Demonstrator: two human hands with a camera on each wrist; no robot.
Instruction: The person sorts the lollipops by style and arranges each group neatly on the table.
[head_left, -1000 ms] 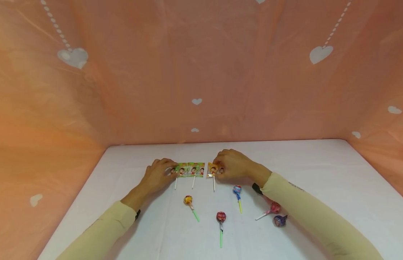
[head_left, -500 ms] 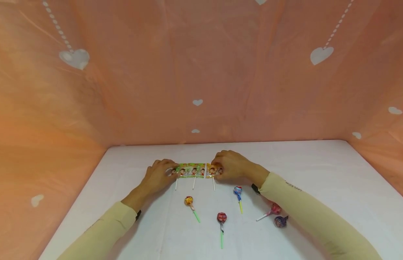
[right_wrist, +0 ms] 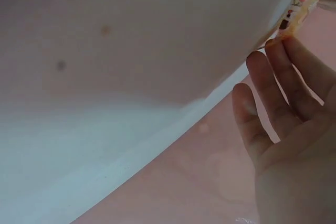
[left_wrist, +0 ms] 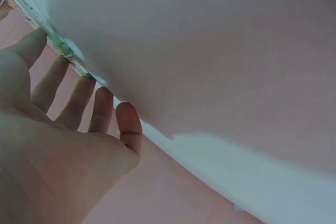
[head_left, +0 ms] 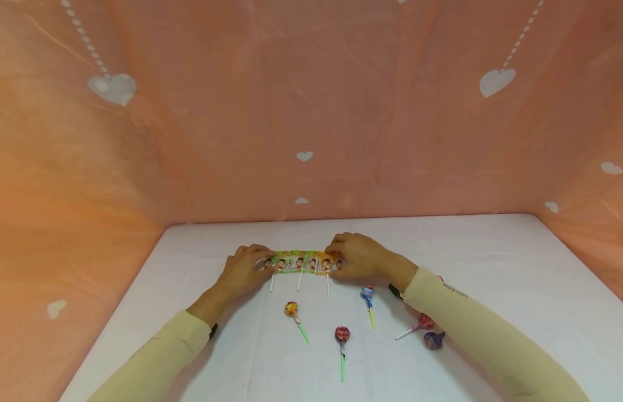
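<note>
Two green-wrapped flat lollipops, a left one (head_left: 281, 263) and a middle one (head_left: 300, 263), lie side by side with white sticks pointing toward me. An orange-wrapped flat lollipop (head_left: 325, 264) adjoins them on the right. My left hand (head_left: 245, 269) holds the left green one at its outer edge between thumb and fingers; the left wrist view shows the fingertips at the green wrapper (left_wrist: 64, 49). With thumb and fingers, my right hand (head_left: 360, 258) grips the orange one, covering part of its right side. Its wrapper (right_wrist: 294, 17) appears at the fingertips in the right wrist view.
Nearer me on the white table (head_left: 215, 368) lie round lollipops: yellow (head_left: 291, 309), red (head_left: 342, 335), blue (head_left: 367, 293), pink (head_left: 425, 321) and purple (head_left: 433, 340). The right sleeve passes close to the last two. A peach curtain (head_left: 311, 111) surrounds the table.
My right hand has slid the orange lollipop slightly left, and the gap between it and the middle green one has closed. The left hand stays in place.
</note>
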